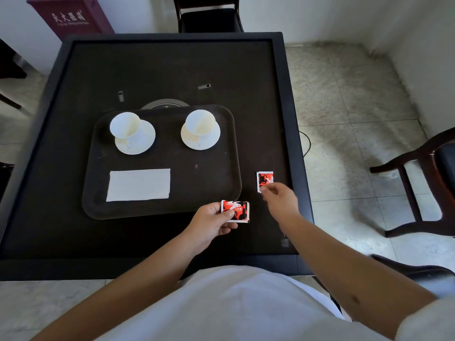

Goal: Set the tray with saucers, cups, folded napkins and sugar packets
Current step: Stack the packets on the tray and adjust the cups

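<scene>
A dark tray lies on the black table. At its far side stand two white cups on white saucers, one on the left and one on the right. A folded white napkin lies at the tray's near left. My left hand pinches a red, black and white sugar packet just past the tray's near right corner. A second sugar packet lies on the table right of the tray, and the fingertips of my right hand touch its near edge.
The black table has a raised rim and a round inset behind the tray. Dark wooden chairs stand at the far side and on the right. A maroon box stands at the far left.
</scene>
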### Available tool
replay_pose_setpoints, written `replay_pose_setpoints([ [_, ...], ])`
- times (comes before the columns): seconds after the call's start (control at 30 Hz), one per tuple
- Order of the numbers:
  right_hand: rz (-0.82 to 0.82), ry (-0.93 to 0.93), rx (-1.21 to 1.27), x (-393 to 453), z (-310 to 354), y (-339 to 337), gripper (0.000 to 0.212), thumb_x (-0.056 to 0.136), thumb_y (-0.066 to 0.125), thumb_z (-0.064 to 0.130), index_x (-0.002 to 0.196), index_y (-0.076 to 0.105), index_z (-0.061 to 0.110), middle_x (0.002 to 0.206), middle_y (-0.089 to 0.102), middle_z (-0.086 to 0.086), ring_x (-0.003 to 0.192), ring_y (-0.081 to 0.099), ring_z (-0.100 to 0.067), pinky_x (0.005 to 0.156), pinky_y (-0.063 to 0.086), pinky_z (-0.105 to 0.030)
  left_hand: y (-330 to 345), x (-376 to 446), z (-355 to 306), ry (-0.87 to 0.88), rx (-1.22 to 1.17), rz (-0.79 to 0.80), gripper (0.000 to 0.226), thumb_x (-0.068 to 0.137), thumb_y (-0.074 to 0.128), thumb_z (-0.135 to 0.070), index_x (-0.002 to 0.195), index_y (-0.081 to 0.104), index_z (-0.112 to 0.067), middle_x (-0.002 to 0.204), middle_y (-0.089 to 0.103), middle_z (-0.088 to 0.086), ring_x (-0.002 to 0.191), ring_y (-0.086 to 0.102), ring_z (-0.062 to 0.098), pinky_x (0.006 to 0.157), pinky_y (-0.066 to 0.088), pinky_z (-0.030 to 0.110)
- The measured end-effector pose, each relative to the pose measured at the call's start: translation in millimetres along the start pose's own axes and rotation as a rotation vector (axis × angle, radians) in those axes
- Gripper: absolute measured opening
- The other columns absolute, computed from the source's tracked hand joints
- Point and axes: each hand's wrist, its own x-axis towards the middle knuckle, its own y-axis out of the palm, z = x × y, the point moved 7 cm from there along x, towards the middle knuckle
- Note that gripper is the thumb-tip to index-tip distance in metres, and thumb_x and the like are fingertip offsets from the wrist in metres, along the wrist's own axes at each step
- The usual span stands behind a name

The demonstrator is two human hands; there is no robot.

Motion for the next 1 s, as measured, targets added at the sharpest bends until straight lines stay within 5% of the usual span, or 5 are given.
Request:
replay_pose_setpoints([
  [0.23,-0.215,0.019,-0.248,35.6,-6.5,0.4,0.036,0.092,0.067,0.027,0.122,0.059,0.009,0.117,0.058,-0.009,0.072,0.047,-0.009,0.049,0.029,-0.015,-2.4,4.0,0.3,-0.017,0.021,-0.016,0.014,0.095,0.064,-0.022,0.109,0.068,-0.02,0.094,0.076,-0.003,0.088,0.073,0.016,0.069,0.054,0.025],
  [0.5,-0.229,0.044,-0.313,41.7,-6.4,4.7,0.017,0.092,0.067,0.022,0.107,0.059,0.021,0.113,0.057,-0.004,0.087,0.056,-0.017,0.066,0.044,-0.027,-6.0,7.5,1.1,-0.042,0.047,-0.061,0.016,0.095,0.064,-0.024,0.111,0.065,-0.023,0.1,0.075,-0.002,0.086,0.073,0.012,0.071,0.055,0.026],
  [0.6,-0.17,0.063,-0.14,37.4,-8.9,1.3,0.013,0.09,0.07,0.021,0.092,0.057,0.024,0.098,0.067,0.001,0.077,0.058,-0.011,0.058,0.044,-0.025,-9.4,7.9,1.2,-0.029,0.03,-0.07,0.012,0.095,0.064,-0.023,0.106,0.066,-0.026,0.096,0.075,-0.005,0.085,0.073,0.011,0.068,0.055,0.024],
  [0.77,0.041,0.019,0.266,8.4,6.2,1.6,0.005,0.089,0.07,0.021,0.091,0.066,0.021,0.09,0.074,0.005,0.087,0.071,-0.011,0.07,0.057,-0.027,-12.5,9.0,2.7,-0.029,0.0,-0.073,0.016,0.095,0.065,-0.021,0.11,0.068,-0.02,0.093,0.076,-0.003,0.087,0.074,0.015,0.07,0.055,0.026],
  [1.0,0.203,-0.201,0.105,-33.0,43.0,7.8,0.008,0.09,0.069,0.019,0.084,0.069,0.025,0.081,0.072,0.007,0.08,0.069,-0.008,0.07,0.058,-0.029,-3.5,3.9,1.0,-0.045,0.029,0.004,0.016,0.095,0.064,-0.02,0.111,0.068,-0.02,0.095,0.077,-0.001,0.088,0.073,0.015,0.068,0.054,0.025],
])
